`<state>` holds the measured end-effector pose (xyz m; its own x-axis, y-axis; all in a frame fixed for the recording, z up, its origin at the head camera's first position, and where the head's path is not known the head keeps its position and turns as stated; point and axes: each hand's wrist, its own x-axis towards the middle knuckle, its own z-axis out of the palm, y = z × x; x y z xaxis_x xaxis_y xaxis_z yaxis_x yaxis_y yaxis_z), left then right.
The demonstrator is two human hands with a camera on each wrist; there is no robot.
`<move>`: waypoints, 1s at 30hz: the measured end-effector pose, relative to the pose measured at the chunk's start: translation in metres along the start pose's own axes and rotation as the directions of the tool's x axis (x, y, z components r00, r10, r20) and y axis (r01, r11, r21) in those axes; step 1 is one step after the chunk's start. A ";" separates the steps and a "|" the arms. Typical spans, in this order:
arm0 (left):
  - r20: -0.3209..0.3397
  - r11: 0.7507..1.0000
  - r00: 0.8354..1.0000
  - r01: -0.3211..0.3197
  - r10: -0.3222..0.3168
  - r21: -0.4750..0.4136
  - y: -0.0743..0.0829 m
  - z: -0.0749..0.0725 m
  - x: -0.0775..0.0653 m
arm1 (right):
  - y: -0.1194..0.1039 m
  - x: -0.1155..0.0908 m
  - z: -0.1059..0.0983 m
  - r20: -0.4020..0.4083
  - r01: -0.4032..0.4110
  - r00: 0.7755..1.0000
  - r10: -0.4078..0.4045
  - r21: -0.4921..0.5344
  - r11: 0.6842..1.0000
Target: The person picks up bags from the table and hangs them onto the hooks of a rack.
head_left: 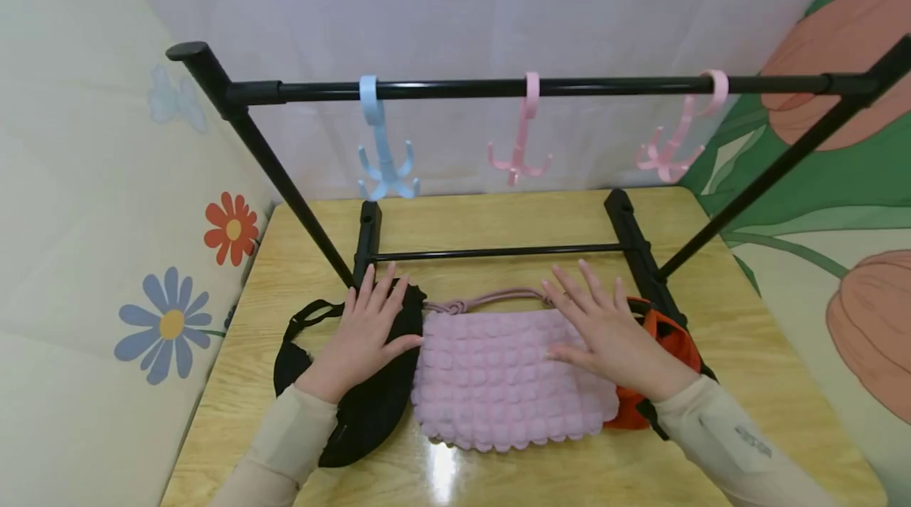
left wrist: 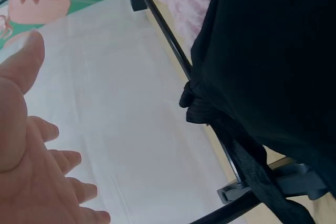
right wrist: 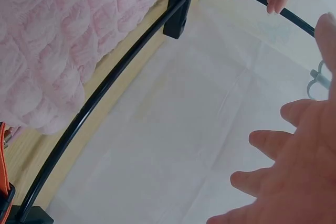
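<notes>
My left hand (head_left: pixel 366 337) is spread flat above a black bag (head_left: pixel 387 400) with a strap, its fingers straight and holding nothing. In the left wrist view that hand hovers apart from the black bag (left wrist: pixel 273 61). Over the right part of a pink puffy quilted bag (head_left: pixel 491 380) with a knotted handle (head_left: pixel 498 297), my right hand (head_left: pixel 612 329) is also spread with straight fingers. The right wrist view shows it apart from the pink bag (right wrist: pixel 58 40). An orange bag (head_left: pixel 629 408) with black trim lies partly hidden beneath the right hand and forearm.
A black rack spans the wooden table (head_left: pixel 441 222), its top bar (head_left: pixel 455 89) carrying a blue hook (head_left: pixel 384 151) and two pink hooks, one mid-bar (head_left: pixel 519 143) and one at right (head_left: pixel 672 143). A low crossbar (head_left: pixel 498 252) joins the rack's feet behind the bags.
</notes>
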<state>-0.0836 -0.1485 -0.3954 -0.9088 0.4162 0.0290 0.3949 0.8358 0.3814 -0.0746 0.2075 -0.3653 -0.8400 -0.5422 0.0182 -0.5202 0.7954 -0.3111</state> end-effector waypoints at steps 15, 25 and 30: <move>0.023 0.996 0.998 0.059 -0.057 -0.072 -0.012 0.006 0.002 | 0.001 0.003 0.003 -0.013 0.011 1.000 -0.011 -0.019 1.000; 0.107 0.986 0.987 0.132 -0.121 -0.101 -0.020 0.013 0.007 | -0.002 0.005 0.003 -0.054 0.030 0.998 -0.031 -0.007 1.000; 0.137 0.983 0.981 0.152 -0.138 -0.102 -0.027 0.015 0.012 | -0.003 0.005 0.006 -0.056 0.032 0.998 -0.032 0.004 0.999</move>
<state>-0.1033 -0.1605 -0.4195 -0.9274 0.3424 -0.1509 0.2362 0.8484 0.4737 -0.0766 0.2010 -0.3697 -0.8304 -0.5513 0.0813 -0.5463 0.7766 -0.3138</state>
